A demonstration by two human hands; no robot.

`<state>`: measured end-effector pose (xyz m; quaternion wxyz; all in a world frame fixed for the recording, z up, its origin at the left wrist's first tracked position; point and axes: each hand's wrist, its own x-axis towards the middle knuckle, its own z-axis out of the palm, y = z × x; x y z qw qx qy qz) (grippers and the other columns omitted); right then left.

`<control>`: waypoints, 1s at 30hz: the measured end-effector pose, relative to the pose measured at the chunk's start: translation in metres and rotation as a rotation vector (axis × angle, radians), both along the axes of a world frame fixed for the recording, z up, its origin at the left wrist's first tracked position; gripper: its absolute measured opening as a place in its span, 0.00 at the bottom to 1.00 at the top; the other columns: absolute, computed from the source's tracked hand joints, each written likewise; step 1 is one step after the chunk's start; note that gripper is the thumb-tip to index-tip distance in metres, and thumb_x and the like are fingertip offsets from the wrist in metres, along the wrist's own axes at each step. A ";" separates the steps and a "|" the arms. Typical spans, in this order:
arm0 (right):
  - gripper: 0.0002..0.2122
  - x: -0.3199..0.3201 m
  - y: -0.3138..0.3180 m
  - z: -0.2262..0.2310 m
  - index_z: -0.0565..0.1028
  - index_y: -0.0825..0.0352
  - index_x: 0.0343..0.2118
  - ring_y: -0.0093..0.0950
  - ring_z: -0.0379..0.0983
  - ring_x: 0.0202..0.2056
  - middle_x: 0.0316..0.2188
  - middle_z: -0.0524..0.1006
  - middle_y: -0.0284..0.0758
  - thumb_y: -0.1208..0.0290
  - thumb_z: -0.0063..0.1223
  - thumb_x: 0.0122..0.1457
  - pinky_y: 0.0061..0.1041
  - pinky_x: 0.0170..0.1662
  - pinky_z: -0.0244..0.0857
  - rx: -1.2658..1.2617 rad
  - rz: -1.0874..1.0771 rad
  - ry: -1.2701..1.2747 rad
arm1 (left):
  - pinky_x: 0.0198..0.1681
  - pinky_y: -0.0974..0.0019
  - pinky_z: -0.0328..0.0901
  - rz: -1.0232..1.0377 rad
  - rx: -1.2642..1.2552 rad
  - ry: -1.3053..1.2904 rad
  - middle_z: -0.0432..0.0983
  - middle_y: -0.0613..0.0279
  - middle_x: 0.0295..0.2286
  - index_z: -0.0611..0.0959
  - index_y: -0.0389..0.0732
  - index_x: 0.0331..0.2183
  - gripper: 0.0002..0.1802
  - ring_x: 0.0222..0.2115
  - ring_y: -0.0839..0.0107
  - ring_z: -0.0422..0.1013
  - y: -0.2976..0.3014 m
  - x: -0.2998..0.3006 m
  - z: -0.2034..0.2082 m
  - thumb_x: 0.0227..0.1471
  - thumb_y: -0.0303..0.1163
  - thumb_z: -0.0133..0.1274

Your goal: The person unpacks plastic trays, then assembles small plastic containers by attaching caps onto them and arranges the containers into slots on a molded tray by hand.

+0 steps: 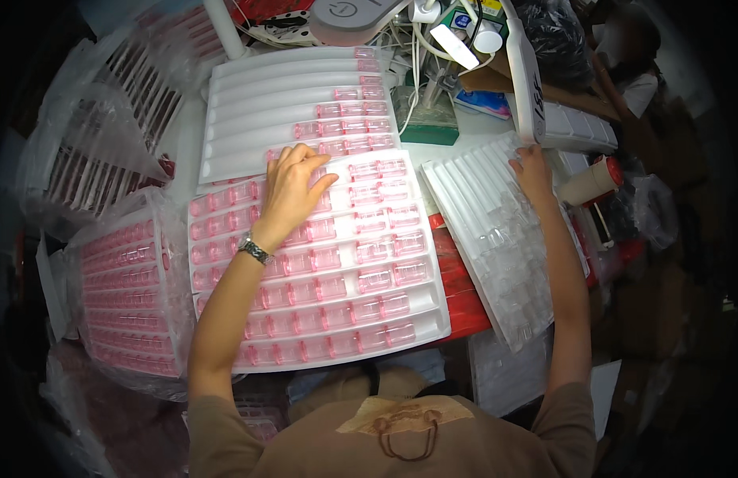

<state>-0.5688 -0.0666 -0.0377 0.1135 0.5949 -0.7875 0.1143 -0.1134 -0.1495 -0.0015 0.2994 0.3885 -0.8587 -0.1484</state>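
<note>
A white ridged tray [429, 307] lies in front of me, its rows filled with small clear pink plastic cylinders [309, 286]. My left hand [293, 187] rests over its far rows, thumb and fingers apart and curved down. I see nothing held in it, though the fingertips partly cover the cylinders there. At the right, my right hand [533, 174] is at the far edge of a second white ridged tray [457, 179], which carries colourless clear pieces [508, 267]. Its fingers are small in view and partly hidden, so their grip is unclear.
Behind lies another white tray [257, 99], with pink cylinders mostly at its right end. Plastic-wrapped trays [118, 279] of pink pieces stand at left. A lamp head [349, 17], tangled white cables [445, 48], a green block [425, 118] and a red-capped cylinder [596, 179] sit around the back.
</note>
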 end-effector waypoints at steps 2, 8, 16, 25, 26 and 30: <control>0.12 -0.010 0.002 -0.001 0.75 0.67 0.34 0.44 0.68 0.39 0.38 0.70 0.45 0.66 0.56 0.50 0.36 0.43 0.63 -0.050 0.054 -0.027 | 0.42 0.60 0.60 -0.051 0.000 -0.071 0.71 0.60 0.32 0.82 0.36 0.33 0.15 0.37 0.63 0.65 -0.006 0.024 -0.001 0.39 0.31 0.60; 0.13 0.030 0.006 0.029 0.75 0.67 0.30 0.23 0.67 0.26 0.24 0.71 0.34 0.59 0.52 0.55 0.23 0.25 0.60 -0.211 -0.370 -1.253 | 0.43 0.62 0.61 -0.067 0.066 -0.114 0.70 0.58 0.31 0.81 0.34 0.34 0.15 0.38 0.60 0.65 -0.019 0.028 -0.001 0.39 0.28 0.60; 0.13 0.225 -0.007 0.094 0.70 0.65 0.24 0.13 0.58 0.15 0.14 0.66 0.24 0.61 0.45 0.60 0.14 0.19 0.50 0.399 0.569 -1.521 | 0.33 0.73 0.63 -0.363 0.457 0.387 0.74 0.68 0.34 0.80 0.38 0.37 0.14 0.30 0.77 0.68 0.000 0.029 0.009 0.44 0.29 0.59; 0.17 0.265 -0.030 0.069 0.72 0.69 0.23 0.24 0.63 0.19 0.15 0.69 0.34 0.56 0.51 0.56 0.27 0.24 0.58 0.178 0.498 -0.895 | 0.42 0.66 0.65 -0.366 0.384 0.377 0.74 0.63 0.33 0.80 0.39 0.36 0.14 0.35 0.70 0.70 0.010 0.041 0.013 0.42 0.29 0.60; 0.17 0.245 -0.032 0.074 0.73 0.69 0.25 0.29 0.66 0.20 0.17 0.70 0.37 0.56 0.51 0.55 0.30 0.26 0.60 0.046 0.367 -0.933 | 0.45 0.62 0.64 -0.266 0.242 0.344 0.74 0.63 0.32 0.80 0.39 0.35 0.14 0.35 0.68 0.70 0.008 0.042 0.013 0.42 0.31 0.60; 0.11 0.176 -0.011 0.050 0.72 0.69 0.33 0.41 0.71 0.29 0.28 0.74 0.42 0.67 0.55 0.50 0.36 0.32 0.64 0.023 0.371 -0.201 | 0.43 0.63 0.56 -0.124 -0.036 -0.064 0.70 0.64 0.31 0.82 0.40 0.33 0.13 0.37 0.67 0.64 -0.014 0.025 0.003 0.41 0.33 0.60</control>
